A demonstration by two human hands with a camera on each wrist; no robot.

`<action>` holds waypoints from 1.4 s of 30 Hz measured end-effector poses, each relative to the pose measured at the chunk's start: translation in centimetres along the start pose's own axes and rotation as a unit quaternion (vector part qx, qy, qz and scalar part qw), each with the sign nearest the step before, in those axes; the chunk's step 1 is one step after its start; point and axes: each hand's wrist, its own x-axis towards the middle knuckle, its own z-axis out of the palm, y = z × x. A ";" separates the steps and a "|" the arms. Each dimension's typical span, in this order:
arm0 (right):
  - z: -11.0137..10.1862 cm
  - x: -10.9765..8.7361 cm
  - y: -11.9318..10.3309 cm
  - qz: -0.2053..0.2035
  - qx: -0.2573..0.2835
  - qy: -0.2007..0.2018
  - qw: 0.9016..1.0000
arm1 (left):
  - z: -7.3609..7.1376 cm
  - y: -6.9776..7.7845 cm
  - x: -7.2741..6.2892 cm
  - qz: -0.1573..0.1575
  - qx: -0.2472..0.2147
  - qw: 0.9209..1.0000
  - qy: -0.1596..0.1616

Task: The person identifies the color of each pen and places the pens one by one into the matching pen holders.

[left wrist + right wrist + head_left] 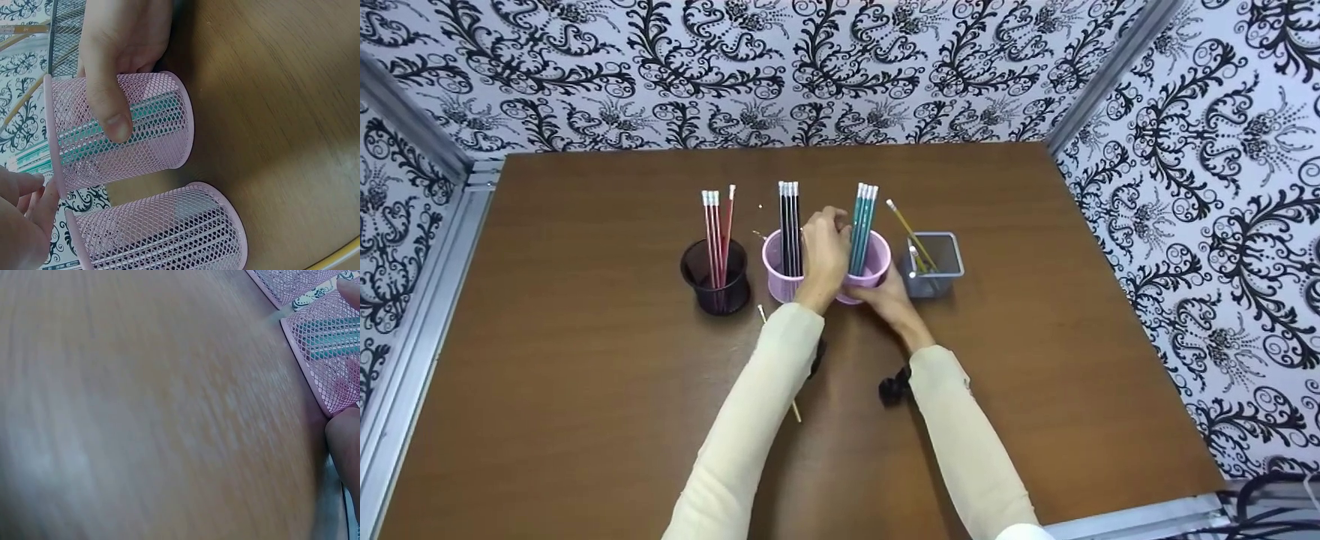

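My right hand [894,296] grips the pink mesh pencil cup [877,259] that holds several teal pencils [863,225]. In the left wrist view its thumb [115,121] lies across the mesh of this cup [152,152]. From the left, my left hand [826,251] reaches over, with its fingers [49,208] right at the cup's rim beside the teal pencils; I cannot tell whether they pinch anything. Close by on the left stands a second pink mesh cup [780,289] with several black pencils [790,225], partly hidden by the left hand.
A black mesh cup [720,300] with several red pencils [714,240] stands at the left. To the right is a square grey mesh holder [949,259] with yellow pencils [911,232]. Another yellow pencil [797,412] lies partly under the left forearm. Patterned walls [780,75] enclose the table.
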 end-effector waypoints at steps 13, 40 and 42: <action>0.2 -0.1 -0.5 -0.005 0.004 -0.005 1.000 | -1.3 -0.3 -1.9 0.068 -0.025 0.997 0.032; -0.1 -3.0 0.0 0.003 -0.025 0.002 1.000 | -7.0 -8.6 -10.9 -0.048 0.054 0.997 -0.021; -0.4 -4.1 -0.6 0.021 -0.047 -0.011 0.999 | -7.3 -9.2 -11.2 -0.065 0.068 0.995 -0.023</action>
